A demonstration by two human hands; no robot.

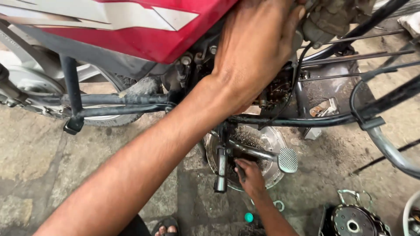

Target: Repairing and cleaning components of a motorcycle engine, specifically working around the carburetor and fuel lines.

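- The motorcycle fills the upper half of the frame; its red body panel (144, 30) runs across the upper left, over the black frame tubes (122, 105) and the rear wheel (30, 83) at the left edge.
- The ground (57, 157) is stained concrete.
- The left hand (256, 43), with its forearm crossing from the lower left, lies flat near the top centre, fingers together and pressed against the engine area (275, 89).
- A round metal pan (273, 140) sits on the ground below the engine, centre of the frame, with dark grit inside.
- A round engine cover (354, 220) lies in the lower right corner.
- The right hand (251, 177), lower centre, reaches into the pan; its fingers are curled around a small dark tool (239, 170), whose kind I cannot tell.
- A footpeg (221, 168) hangs just left of that hand.
- A ribbed brake pedal (288, 160) sits just right of it, over the pan's rim.
- A sandalled foot (166, 227) shows at the bottom edge.
- A small green cap (248, 217) lies on the ground below the right wrist.
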